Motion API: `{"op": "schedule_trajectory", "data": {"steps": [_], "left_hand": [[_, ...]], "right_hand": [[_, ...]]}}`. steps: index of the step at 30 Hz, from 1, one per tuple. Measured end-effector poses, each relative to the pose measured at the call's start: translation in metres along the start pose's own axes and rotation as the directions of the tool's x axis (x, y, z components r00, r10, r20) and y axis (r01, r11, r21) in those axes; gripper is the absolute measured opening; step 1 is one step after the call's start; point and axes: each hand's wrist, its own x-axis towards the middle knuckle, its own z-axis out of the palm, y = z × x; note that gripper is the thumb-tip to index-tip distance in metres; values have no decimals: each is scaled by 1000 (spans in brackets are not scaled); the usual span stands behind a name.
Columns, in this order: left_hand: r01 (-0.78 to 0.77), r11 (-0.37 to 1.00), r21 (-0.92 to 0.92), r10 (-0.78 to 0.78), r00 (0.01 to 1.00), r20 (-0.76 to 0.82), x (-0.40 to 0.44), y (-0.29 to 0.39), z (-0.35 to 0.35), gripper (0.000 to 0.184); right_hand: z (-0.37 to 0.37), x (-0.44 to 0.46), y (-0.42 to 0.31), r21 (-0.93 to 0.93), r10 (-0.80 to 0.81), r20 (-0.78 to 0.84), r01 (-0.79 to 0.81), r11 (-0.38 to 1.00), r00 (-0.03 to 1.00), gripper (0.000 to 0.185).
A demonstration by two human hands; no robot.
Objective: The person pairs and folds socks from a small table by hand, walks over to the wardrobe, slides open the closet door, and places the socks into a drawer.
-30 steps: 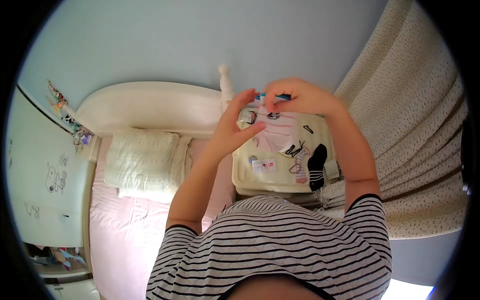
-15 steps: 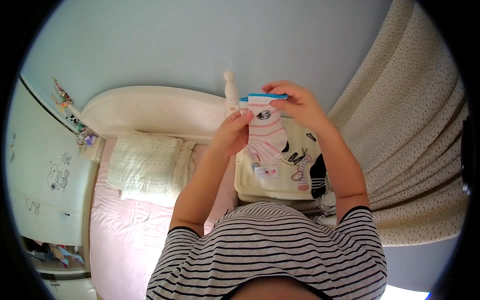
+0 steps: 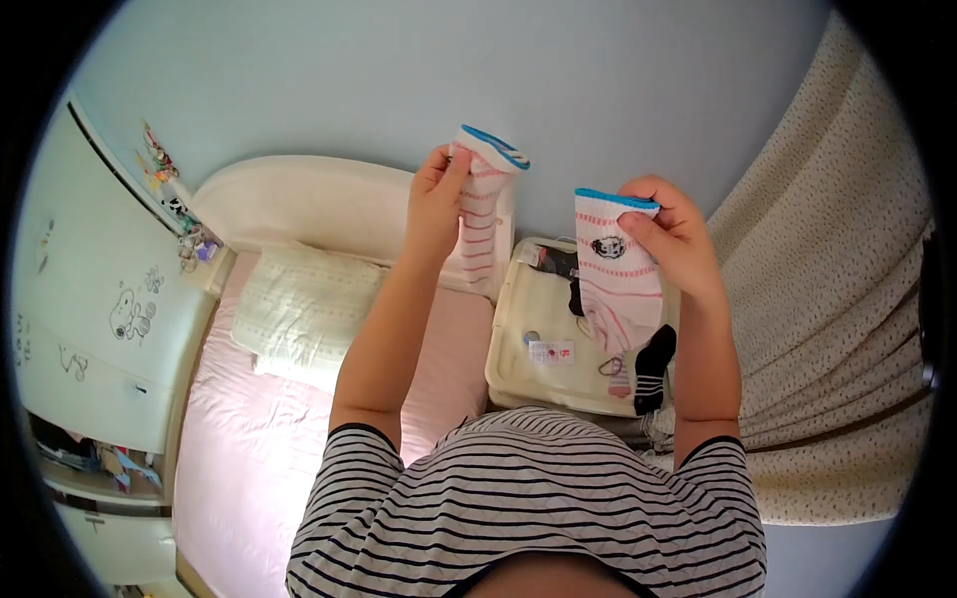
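In my left hand (image 3: 439, 189) hangs a white sock (image 3: 481, 214) with pink stripes and a blue cuff, pinched near its top. My right hand (image 3: 678, 234) grips a matching sock (image 3: 618, 279) by the cuff side; a dark printed picture shows on its front. The two socks are apart, both held up in the air. Beneath the right sock is a cream bedside top (image 3: 513, 309), partly covered by it. On that top lie a black sock with white stripes (image 3: 653, 374), a small striped sock (image 3: 618, 379) and a white printed card (image 3: 551, 352).
To the left is a bed with a pink sheet (image 3: 269, 448), a cream pillow (image 3: 304, 309) and a cream headboard (image 3: 299, 194). A patterned curtain (image 3: 788, 299) hangs on the right. A white cabinet (image 3: 110, 299) stands at far left, with small figurines (image 3: 179, 204) near it.
The two socks, held together before, are now separated. My left hand has moved up and left with one; my right hand has moved right and slightly down with the other.
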Motion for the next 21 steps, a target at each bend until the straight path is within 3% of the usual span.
{"op": "schedule_trajectory", "data": {"steps": [3,6,7,10,11,14,17,20,21], "left_hand": [[107,976,-189,-106,994,16,1,5,9,22],[146,968,-205,-135,989,65,-3,-8,16,23],[145,970,-194,-131,988,86,-5,-15,19,24],[221,955,-197,-184,965,188,-19,-25,32,25],[241,959,-149,-229,969,94,-30,-14,48,23],[345,899,-268,-316,937,148,-35,-24,46,22],[497,790,-359,-508,859,71,-52,-29,53,28],[469,867,167,-496,782,378,-75,-66,19,35],[522,838,162,-539,743,396,-81,-71,19,33]], "right_hand": [[-1,0,-7,62,8,76,-13,998,997,12],[4,7,-1,-106,-177,208,202,974,962,13],[12,11,0,-207,-284,172,316,926,943,16],[27,21,9,-484,-343,17,308,819,939,18],[31,24,20,-438,-319,-74,256,862,945,17],[27,28,31,-279,-51,-131,13,960,990,16],[23,28,43,-146,10,-169,-35,989,986,14],[14,31,49,-38,58,-152,-64,997,987,16],[10,33,50,-27,59,-180,-65,998,982,17]]}}
